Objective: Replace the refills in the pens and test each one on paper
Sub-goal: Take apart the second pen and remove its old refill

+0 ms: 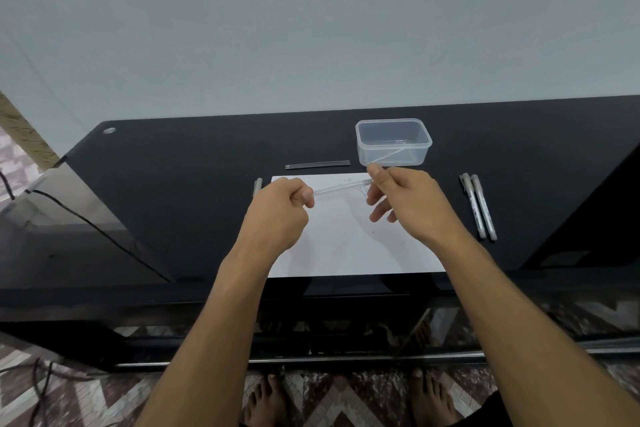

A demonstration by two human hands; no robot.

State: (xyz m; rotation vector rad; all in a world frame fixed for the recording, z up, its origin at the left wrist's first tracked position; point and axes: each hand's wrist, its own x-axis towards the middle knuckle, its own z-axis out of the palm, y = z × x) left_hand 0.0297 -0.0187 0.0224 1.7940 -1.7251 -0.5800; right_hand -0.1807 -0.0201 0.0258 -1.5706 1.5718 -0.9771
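Above the white paper point(349, 246) I hold a pale translucent pen point(341, 186) nearly level. My left hand point(282, 210) grips its left end in curled fingers. My right hand point(403, 199) pinches the right end between thumb and forefinger, the other fingers spread loosely. The paper carries a few scribbles near its far edge. Three dark refills point(317, 165) lie side by side beyond the paper. Two grey pens point(479, 206) lie to the right of the sheet. A small grey pen part point(258, 185) rests at the paper's left edge.
A clear plastic box point(393, 142) stands beyond the paper on the black tabletop point(190, 184), with a thin pale refill inside. A lower glass shelf point(69, 229) juts out at left with a black cable across it. The wall rises right behind the table.
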